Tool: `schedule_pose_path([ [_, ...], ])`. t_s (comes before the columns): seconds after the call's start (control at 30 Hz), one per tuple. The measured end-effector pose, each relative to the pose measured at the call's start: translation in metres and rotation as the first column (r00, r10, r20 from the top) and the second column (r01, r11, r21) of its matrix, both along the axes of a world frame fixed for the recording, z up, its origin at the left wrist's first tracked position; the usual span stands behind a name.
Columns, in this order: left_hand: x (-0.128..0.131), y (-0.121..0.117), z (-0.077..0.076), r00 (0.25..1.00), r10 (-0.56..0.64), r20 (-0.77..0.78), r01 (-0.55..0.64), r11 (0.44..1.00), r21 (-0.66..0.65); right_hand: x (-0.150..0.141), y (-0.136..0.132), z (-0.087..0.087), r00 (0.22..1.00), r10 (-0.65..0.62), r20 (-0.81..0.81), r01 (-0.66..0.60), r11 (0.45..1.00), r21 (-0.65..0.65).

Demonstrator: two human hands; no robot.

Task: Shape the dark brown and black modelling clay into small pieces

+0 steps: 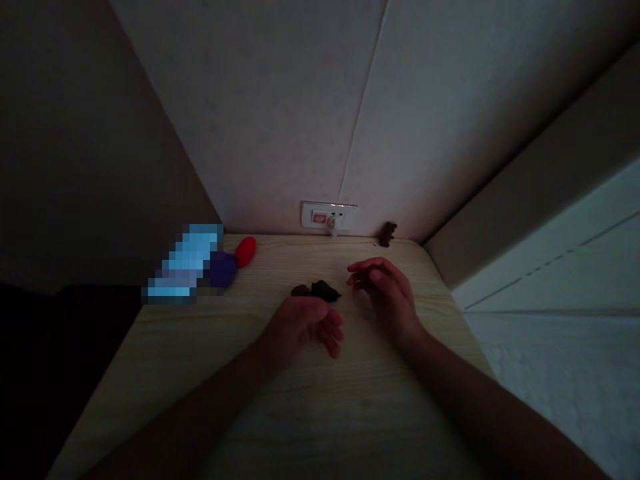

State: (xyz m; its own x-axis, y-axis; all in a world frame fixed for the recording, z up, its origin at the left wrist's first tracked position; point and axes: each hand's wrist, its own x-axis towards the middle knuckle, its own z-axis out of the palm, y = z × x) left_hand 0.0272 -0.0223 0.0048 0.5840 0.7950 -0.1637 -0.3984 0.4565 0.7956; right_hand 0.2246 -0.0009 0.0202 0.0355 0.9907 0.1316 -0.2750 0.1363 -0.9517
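My right hand point(390, 293) is raised over the right half of the wooden tabletop point(320, 413), with thumb and fingers curled round a small dark brown lump point(375, 269), perhaps modelling clay. To its left is my left hand point(305, 327), palm turned inward. Its fingers are loosely bent and apart, and nothing shows in them. Just beyond the left hand lie a dark green piece point(325, 291) with a pointed right end and a brown lump point(301, 291), partly hidden by that hand. The dim light hides finer detail.
A red oval lump point(245, 252) and a dark blue lump point(223, 270) sit at the back left, beside a pixelated bright object point(187, 263). A brown knobbly piece point(387, 234) stands near the wall at the back right. A plug point(333, 223) is in the wall socket point(307, 215).
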Motion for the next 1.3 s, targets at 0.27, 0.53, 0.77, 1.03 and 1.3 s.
schedule_pose_path([
  [0.27, -0.008, -0.018, 0.007, 0.906, 0.301, -0.298, -0.106, 0.842, 0.528, 0.008, 0.018, -0.005, 0.961, 0.096, -0.259, -0.169, 0.946, -0.278],
  [0.53, -0.009, -0.012, 0.002, 0.849, 0.467, -0.246, -0.237, 0.753, 0.614, -0.015, -0.013, 0.002, 0.935, 0.32, -0.151, -0.341, 0.929, -0.141],
  [0.77, -0.001, -0.012, 0.0, 0.792, 0.522, -0.318, -0.254, 0.754, 0.606, -0.016, -0.02, 0.008, 0.903, 0.43, -0.022, -0.429, 0.897, -0.107],
  [1.03, 0.0, -0.018, 0.01, 0.698, 0.656, -0.288, -0.311, 0.64, 0.703, -0.004, -0.011, 0.017, 0.915, 0.375, 0.147, -0.365, 0.926, -0.091],
  [1.3, -0.023, 0.007, 0.013, 0.435, 0.879, -0.195, -0.499, 0.415, 0.76, 0.017, 0.019, 0.009, 0.997, -0.042, 0.062, 0.048, 0.995, -0.086],
])
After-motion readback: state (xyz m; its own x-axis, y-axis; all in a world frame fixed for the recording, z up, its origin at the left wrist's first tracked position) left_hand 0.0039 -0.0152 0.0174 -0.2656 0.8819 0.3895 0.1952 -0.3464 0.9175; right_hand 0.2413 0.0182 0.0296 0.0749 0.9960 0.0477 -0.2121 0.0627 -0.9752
